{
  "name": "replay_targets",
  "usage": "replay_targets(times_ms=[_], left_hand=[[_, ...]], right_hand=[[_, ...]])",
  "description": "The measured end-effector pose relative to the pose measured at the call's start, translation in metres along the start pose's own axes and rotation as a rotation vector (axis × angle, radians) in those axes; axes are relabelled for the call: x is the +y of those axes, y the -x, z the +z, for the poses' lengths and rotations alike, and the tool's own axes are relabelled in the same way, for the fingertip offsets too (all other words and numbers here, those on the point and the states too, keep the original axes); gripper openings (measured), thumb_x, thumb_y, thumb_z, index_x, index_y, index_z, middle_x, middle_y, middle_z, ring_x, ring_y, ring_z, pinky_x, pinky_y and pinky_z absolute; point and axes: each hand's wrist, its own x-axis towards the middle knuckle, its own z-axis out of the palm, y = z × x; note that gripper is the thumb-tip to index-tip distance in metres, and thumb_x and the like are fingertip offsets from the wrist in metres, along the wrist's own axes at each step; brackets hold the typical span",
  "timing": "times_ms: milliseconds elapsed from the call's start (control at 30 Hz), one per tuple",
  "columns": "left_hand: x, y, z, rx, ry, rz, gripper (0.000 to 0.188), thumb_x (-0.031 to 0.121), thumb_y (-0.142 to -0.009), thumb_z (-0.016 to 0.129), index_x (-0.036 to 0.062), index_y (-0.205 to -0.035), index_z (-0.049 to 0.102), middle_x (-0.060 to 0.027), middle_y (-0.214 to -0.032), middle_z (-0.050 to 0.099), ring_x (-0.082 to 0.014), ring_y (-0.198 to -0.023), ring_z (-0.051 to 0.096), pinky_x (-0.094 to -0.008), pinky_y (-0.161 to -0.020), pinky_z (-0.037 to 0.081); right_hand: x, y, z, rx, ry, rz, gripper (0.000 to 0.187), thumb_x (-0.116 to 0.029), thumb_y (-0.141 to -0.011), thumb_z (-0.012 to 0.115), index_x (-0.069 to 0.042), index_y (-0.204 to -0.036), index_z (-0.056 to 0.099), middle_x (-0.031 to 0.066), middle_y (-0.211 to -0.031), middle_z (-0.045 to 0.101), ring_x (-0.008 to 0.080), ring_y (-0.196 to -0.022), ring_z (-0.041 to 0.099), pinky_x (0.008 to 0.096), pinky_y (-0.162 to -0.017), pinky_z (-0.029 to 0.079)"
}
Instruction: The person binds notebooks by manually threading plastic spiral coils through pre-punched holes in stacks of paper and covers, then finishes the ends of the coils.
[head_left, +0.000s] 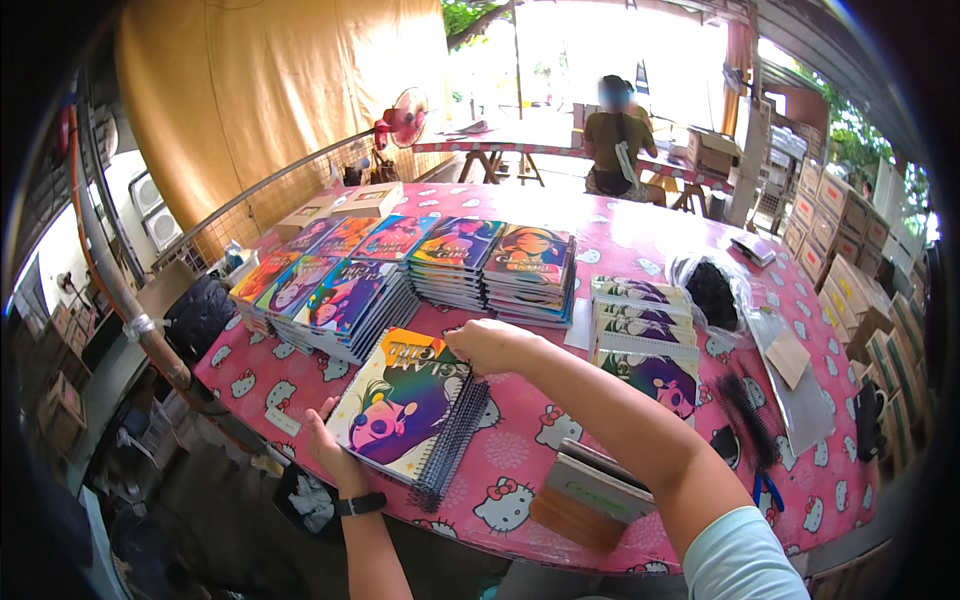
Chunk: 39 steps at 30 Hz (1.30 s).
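A stack of spiral notebooks with a colourful cartoon-girl cover lies near the table's front edge, black wire coils along its right side. My left hand rests against the stack's left side, thumb stretched out and some fingers hidden. At the far right corner my right hand is closed on the notebooks' coiled edge, its fingertips mostly out of sight. Right of these, more spiral notebooks overlap in a spread. Behind stand stacks of similar books, several side by side.
A pink patterned cloth covers the table. Nearest my right forearm are a wooden block, blue-handled pliers and loose black coils. A plastic bag with black contents lies farther back. Another person sits at a far table.
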Motion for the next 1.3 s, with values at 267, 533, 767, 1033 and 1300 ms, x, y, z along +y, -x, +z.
replay_targets(times_ms=[267, 533, 767, 1033, 1300], left_hand=[[0.054, 0.026, -0.011, 0.279, -0.271, 0.329, 0.056, 0.039, -0.1, 0.035, -0.0053, -0.133, 0.04, -0.0131, -0.136, 0.046, -0.0219, -0.124, 0.045, -0.0362, -0.102, 0.033], [0.087, 0.154, 0.053, 0.119, -0.226, 0.893, 0.053, 0.031, -0.097, 0.036, -0.0041, -0.137, 0.032, -0.0169, -0.134, 0.044, -0.0244, -0.125, 0.043, -0.0365, -0.103, 0.034], [0.077, 0.198, 0.109, -0.198, -0.126, 0.788, 0.051, 0.032, -0.096, 0.039, -0.0037, -0.132, 0.035, -0.0166, -0.13, 0.045, -0.0257, -0.123, 0.043, -0.0364, -0.101, 0.034], [0.036, 0.217, 0.18, -0.673, -0.307, 0.268, 0.078, 0.024, -0.075, 0.076, 0.0035, -0.137, 0.033, -0.0125, -0.141, 0.036, -0.0222, -0.131, 0.032, -0.0425, -0.105, 0.026], [0.027, 0.177, 0.158, -0.992, -0.01, -0.127, 0.027, 0.002, -0.083, 0.068, -0.0014, -0.107, 0.057, -0.0065, -0.1, 0.066, -0.0116, -0.09, 0.06, -0.0256, -0.082, 0.047]], right_hand=[[0.06, 0.119, 0.039, 0.615, -0.26, 0.123, 0.052, -0.02, -0.079, 0.069, -0.002, -0.124, 0.05, 0.0174, -0.116, 0.06, 0.0323, -0.11, 0.056, 0.0401, -0.091, 0.047], [0.184, 0.297, 0.157, 0.803, -0.585, 1.101, 0.085, -0.042, -0.067, 0.082, 0.008, -0.125, 0.045, 0.0224, -0.104, 0.064, 0.0311, -0.099, 0.063, 0.037, -0.087, 0.048], [0.196, 0.308, 0.163, 1.231, -0.712, 0.936, 0.027, -0.012, -0.067, 0.078, 0.0, -0.088, 0.066, 0.0084, -0.069, 0.067, 0.0134, -0.064, 0.062, 0.0282, -0.064, 0.049], [0.026, 0.338, 0.082, 1.591, -0.829, 0.35, 0.015, 0.006, -0.082, 0.065, 0.0, -0.09, 0.054, 0.0031, -0.079, 0.063, 0.0053, -0.073, 0.056, 0.0213, -0.065, 0.046], [-0.054, 0.335, 0.125, 1.574, -0.848, 0.09, 0.024, 0.009, -0.083, 0.064, 0.001, -0.1, 0.049, 0.0114, -0.099, 0.066, 0.0121, -0.092, 0.062, 0.0267, -0.081, 0.051]])
